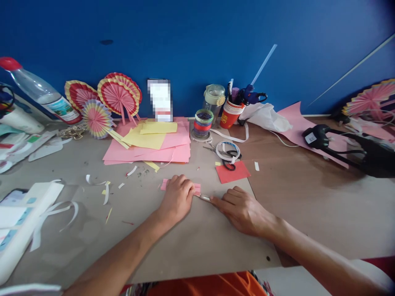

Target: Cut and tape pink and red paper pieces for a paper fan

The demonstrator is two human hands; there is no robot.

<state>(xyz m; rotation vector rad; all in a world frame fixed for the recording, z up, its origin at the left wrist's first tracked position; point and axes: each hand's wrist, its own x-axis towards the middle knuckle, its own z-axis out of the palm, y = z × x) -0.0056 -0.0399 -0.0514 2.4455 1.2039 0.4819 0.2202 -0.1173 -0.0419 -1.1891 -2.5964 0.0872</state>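
Forearms [123, 255]; left hand [177, 198] curled over paper [198, 188], right hand [243, 209] gripping tool [205, 198].

At far left, tilted before blue partition [197, 37]: red-capped plastic bottle [46, 92]. Just right: pleated paper fans [119, 95], pink, red and yellow. Upright phone [159, 98] behind yellow sheets [145, 137] layered on pink sheets [177, 152]. Farther right: stacked tape rolls [203, 123] in front of clear lidded bottle [216, 91], then red paper cup [230, 115]. Nearer: white tape roll [217, 152] over black-handled scissors [230, 167], partly on red paper [237, 175]. Right of cup: crumpled white bag [268, 117]; at far right, black device [321, 132] with white label.
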